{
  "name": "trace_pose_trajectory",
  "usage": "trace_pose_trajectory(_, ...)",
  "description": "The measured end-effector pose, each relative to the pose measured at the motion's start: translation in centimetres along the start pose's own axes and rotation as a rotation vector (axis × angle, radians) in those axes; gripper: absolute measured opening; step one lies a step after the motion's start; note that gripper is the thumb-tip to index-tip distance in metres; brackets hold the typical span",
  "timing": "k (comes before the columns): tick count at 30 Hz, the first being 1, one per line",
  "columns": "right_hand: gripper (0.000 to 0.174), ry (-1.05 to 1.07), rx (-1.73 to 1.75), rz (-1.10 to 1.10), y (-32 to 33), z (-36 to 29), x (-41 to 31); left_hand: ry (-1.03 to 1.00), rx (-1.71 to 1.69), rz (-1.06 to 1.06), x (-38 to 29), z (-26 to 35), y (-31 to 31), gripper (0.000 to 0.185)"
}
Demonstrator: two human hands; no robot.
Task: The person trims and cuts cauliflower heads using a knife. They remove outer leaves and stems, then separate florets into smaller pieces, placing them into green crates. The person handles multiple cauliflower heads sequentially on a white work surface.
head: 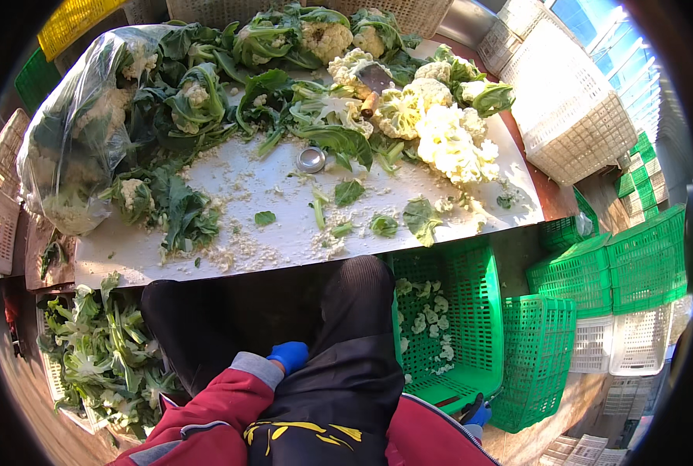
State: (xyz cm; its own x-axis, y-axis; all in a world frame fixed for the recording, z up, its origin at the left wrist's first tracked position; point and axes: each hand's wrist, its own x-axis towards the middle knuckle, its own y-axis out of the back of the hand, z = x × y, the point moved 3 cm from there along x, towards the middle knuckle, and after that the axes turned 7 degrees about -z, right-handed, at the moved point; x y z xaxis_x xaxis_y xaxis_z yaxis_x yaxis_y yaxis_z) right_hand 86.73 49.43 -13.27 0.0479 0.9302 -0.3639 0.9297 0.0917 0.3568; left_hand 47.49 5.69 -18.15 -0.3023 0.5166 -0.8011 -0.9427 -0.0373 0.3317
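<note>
My left hand (288, 356), in a blue glove, rests on the black apron (346, 373) over my lap. Its fingers are curled out of sight. Low at the right, my right hand (478, 410), gloved in blue with a dark palm, grips the near rim of a green plastic crate (486, 303). Small cauliflower florets (431, 317) lie scattered inside that crate. On the white tabletop (253, 192) before me are cut cauliflower heads (457, 140), leafy heads (198, 96) and trimmings. A knife with a wooden handle (370, 105) lies among the heads, untouched.
A clear plastic bag of cauliflower (78, 140) stands at the table's left. Below it, a crate overflows with leaves (99, 349). Green crates (643, 259) and white crates (574, 99) are stacked at the right. A small round metal object (311, 159) sits mid-table.
</note>
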Motion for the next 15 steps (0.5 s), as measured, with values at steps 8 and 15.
trace_pose_trajectory(8,0.029,0.441,0.225,-0.434,-24.3,-25.7,-6.0,-0.833,-0.975,0.610,-7.1,23.7,23.0,0.044)
trace_pose_trajectory(15,0.021,0.626,0.335,-0.537,-41.5,-34.7,-3.7,-0.303,0.288,0.865,5.5,31.4,23.1,0.090)
